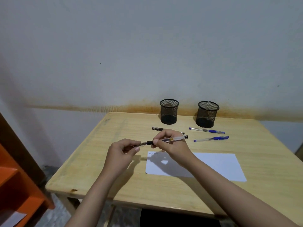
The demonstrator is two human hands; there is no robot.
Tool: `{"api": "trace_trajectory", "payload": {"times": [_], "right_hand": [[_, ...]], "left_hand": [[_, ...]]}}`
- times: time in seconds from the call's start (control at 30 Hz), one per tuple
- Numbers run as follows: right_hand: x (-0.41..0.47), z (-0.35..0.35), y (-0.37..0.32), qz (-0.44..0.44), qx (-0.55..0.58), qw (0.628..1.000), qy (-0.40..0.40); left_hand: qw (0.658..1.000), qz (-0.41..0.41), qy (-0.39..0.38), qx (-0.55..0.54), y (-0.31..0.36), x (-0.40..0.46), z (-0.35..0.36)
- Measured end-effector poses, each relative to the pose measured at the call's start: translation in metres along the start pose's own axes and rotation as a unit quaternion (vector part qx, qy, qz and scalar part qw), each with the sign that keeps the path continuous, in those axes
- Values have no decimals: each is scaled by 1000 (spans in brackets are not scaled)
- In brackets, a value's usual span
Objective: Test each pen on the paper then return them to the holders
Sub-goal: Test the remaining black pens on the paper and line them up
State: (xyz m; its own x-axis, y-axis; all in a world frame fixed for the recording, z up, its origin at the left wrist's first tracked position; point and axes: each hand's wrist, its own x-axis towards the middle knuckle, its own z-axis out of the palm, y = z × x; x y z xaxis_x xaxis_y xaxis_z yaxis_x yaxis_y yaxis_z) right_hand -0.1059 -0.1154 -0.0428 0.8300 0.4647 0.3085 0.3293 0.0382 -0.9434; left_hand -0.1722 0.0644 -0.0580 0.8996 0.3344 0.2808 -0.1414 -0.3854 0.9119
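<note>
Your right hand (170, 141) gripped a clear pen with a black grip (167, 140), fingers curled round its barrel, and held it level above the table (101, 161), just beyond the top left corner of the paper (218, 166). The pen's black end pointed toward 3 o'clock and its tip toward 9 o'clock. Your left hand (122, 149) met that tip, thumb and fingers pinching something small there (a cap, perhaps, though it was too blurred to tell).

The white paper lay on the table under your right wrist, with a few faint scribbles (153, 154) near its top left corner.

At 12 o'clock from your hands, a second black pen (158, 128) lay on the table, partly hidden behind your right hand. At 3 o'clock lay two blue pens, apart from each other: the far one (207, 130) and the near one (211, 139).

Two black mesh holders stood upright at the back of the table by the wall, the left holder (169, 111) at 12 o'clock and the right holder (207, 114) at 1 o'clock.

An orange shelf (19, 190) stood at 8 o'clock, off the table.
</note>
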Motion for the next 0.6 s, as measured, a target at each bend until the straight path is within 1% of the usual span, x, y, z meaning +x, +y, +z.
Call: {"api": "trace_trajectory", "payload": {"times": [0.13, 0.3, 0.37, 0.47, 0.6], "right_hand": [[-3, -6, -1, -3, 1, 1000, 27], [-7, -3, 2, 8, -33, 999, 20], [-9, -1, 2, 4, -29, 999, 22], [-13, 1, -1, -15, -15, 999, 34], [-20, 6, -5, -49, -29, 998, 41]], "left_hand": [[1000, 2, 8, -9, -2, 0, 2], [999, 27, -11, -18, 3, -1, 9], [999, 45, -15, -19, 7, -3, 12], [997, 65, -10, -28, 9, -3, 12], [995, 93, -3, -38, 10, -4, 12]]}}
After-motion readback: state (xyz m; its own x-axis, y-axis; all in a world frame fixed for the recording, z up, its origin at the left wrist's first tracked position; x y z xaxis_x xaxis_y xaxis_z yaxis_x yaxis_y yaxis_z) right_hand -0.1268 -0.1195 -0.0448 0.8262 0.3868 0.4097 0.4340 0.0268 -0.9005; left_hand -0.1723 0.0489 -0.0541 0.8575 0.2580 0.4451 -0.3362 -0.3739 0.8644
